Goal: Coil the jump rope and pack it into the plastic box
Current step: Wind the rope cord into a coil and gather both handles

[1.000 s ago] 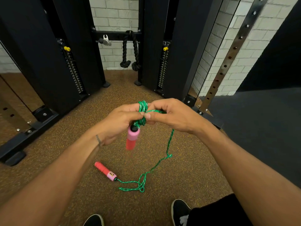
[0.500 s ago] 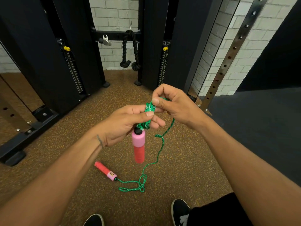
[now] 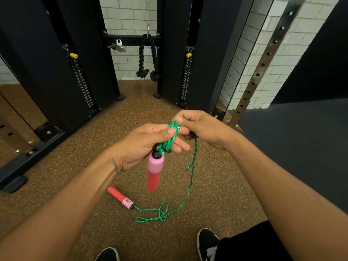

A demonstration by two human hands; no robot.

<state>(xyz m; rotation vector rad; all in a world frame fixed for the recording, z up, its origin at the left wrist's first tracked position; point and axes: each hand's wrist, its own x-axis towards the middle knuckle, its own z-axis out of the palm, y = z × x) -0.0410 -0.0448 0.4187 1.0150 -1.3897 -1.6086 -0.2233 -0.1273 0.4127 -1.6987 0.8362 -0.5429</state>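
Winding was the step in hand, as I judged it, for the jump rope (image 3: 169, 145) was only partly gathered. The left hand (image 3: 139, 146) held a small coil (image 3: 174, 129) of green turns looped over its fingers, with the thumb pinching them down. The right hand (image 3: 205, 129), just to the right and touching the coil's far end, pinched the cord between its thumb and curled fingers. Both hands were thus closed on the rope, held above the floor (image 3: 216, 185) in mid-scene.

One handle (image 3: 154, 172) hung from the coil's near end, just below the left palm. Its long axis was about upright, black cap up and red grip pointing down. The other handle (image 3: 120, 197) lay flat on the floor, nearer and to the left. Its long axis slanted from far left to near right, with the red end far left and the pink end at the cord. The free cord (image 3: 189, 185) dropped from the right hand, carrying a small kink, to a loose tangle of loops (image 3: 162, 213) on the floor.

The next move, I judged, called for another turn laid over the left fingers. Slack would need drawing up gently so the tangle did not tighten into a knot. The plastic box was not in view.
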